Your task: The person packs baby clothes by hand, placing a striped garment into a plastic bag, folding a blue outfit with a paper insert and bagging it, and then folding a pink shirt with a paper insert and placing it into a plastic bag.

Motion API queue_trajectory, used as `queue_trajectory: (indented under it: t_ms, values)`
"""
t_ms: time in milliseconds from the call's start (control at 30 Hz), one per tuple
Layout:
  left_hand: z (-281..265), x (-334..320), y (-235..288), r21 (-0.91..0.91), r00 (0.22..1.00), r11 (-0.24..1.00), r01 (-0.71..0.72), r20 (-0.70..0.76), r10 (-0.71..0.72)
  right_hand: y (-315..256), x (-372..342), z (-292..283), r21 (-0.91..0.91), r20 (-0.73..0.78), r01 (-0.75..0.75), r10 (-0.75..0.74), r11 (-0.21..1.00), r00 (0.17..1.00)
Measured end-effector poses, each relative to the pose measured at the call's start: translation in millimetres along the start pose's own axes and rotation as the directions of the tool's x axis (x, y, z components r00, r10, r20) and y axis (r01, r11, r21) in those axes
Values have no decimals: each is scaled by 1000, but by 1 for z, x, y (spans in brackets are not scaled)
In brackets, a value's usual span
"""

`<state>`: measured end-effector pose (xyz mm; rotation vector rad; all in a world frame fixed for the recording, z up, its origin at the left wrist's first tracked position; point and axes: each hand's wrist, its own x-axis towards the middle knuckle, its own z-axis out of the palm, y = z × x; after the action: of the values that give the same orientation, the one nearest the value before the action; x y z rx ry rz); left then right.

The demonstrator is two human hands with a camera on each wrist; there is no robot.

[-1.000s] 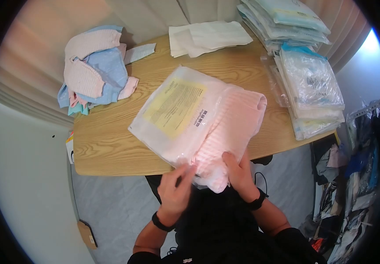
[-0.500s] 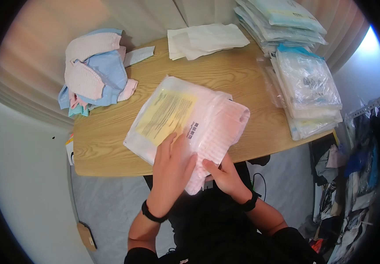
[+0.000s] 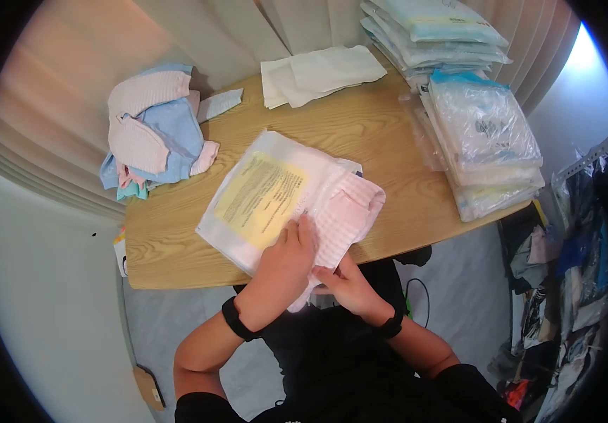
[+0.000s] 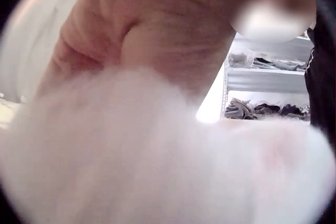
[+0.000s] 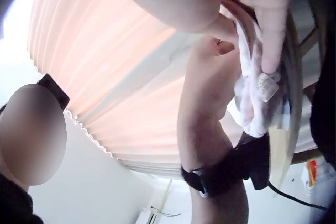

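A clear plastic bag point(image 3: 228, 229) with a yellow printed panel point(image 3: 262, 194) lies slanted across the table's front edge. Along its right side shows a pink ribbed knit garment point(image 3: 343, 218), its lower end hanging past the edge. My left hand point(image 3: 276, 264) rests on the bag beside the garment, fingers bent and fingertips hidden. In the left wrist view, blurred white material point(image 4: 131, 150) lies close under the palm. My right hand point(image 3: 353, 285) grips the garment's lower end, thumb on top and fingers underneath. A small white tag point(image 5: 267, 87) shows on the cloth in the right wrist view.
Pink and blue knitwear point(image 3: 156, 134) is heaped at the back left of the wooden table point(image 3: 177, 243). White sheets point(image 3: 325, 74) lie at the back. Stacked bagged packages point(image 3: 484, 134) stand on the right. A rack of clothes point(image 3: 579, 261) is beyond them.
The bag and garment have shifted left and toward me. My left hand has moved from the lower edge up onto the bag, and its fingers have bent since half a second ago. The right hand keeps its grip.
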<state>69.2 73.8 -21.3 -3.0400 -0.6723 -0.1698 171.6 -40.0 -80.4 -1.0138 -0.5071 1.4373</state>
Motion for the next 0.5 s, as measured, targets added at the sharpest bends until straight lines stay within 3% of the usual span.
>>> queue_trajectory:
  t_ms: [133,500]
  values:
    - [-4,12,-3,-13,990,997,73,124,-71,-5,4,-4,136,7,-60,59,989,998]
    - [-38,-4,37,152,997,987,-53,-48,61,-22,20,1,198,70,-25,12,980,998]
